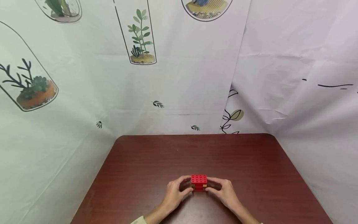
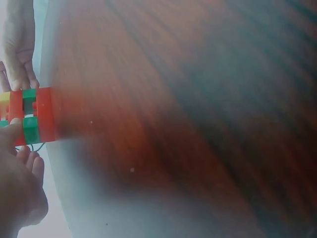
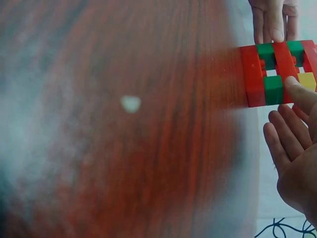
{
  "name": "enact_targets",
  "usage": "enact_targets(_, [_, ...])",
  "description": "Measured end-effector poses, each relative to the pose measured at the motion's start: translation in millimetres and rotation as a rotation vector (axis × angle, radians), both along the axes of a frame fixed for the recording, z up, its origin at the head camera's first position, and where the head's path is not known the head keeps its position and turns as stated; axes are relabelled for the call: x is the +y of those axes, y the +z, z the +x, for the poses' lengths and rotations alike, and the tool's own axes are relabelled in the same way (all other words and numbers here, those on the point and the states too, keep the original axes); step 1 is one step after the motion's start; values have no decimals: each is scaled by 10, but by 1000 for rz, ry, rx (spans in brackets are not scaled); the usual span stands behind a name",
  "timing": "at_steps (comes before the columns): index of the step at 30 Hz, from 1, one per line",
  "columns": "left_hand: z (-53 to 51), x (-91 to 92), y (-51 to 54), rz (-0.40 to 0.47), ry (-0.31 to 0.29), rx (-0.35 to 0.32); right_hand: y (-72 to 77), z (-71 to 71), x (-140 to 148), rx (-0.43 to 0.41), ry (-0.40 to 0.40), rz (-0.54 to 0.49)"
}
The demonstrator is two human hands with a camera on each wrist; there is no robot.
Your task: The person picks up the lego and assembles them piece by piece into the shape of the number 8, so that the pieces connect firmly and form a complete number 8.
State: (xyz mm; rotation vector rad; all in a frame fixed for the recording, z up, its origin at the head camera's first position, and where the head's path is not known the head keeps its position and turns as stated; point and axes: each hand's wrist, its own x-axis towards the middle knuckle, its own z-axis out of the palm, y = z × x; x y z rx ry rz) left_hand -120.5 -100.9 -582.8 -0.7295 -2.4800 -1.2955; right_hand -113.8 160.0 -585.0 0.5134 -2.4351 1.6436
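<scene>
A stack of toy building bricks [image 1: 199, 179] stands on the brown table, its studded red top facing up. Seen from the wrists, wide red bricks [image 3: 254, 82] alternate with small green bricks [image 2: 31, 130] and yellow ones [image 3: 306, 80], with gaps between the small ones. My left hand [image 1: 174, 193] holds the stack's left side, thumb toward me and fingers toward the far side. On the opposite side my right hand [image 1: 227, 193] grips it in the same way. In the right wrist view, the right thumb [image 3: 293, 85] presses a red layer. Some fingertips are hidden behind the stack.
The brown tabletop [image 1: 156, 158] stretches around the hands and has rounded far corners. White cloth [image 1: 173, 84] printed with plants in glass jars hangs behind it and along both sides.
</scene>
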Motion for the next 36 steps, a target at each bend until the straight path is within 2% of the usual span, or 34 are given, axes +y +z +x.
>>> enact_targets(11, [4, 0, 23, 46, 5, -68, -9, -21, -2, 8, 10, -1])
enact_targets(24, [-68, -4, 0, 88, 0, -72, 13, -83, -25, 109, -26, 65])
enact_targets(31, [-134, 6, 9, 102, 1, -58, 45, -129, -58, 71, -74, 106])
enact_targets(36, [-156, 16, 11, 100, 15, -94, 29, -154, -61, 20, -72, 91])
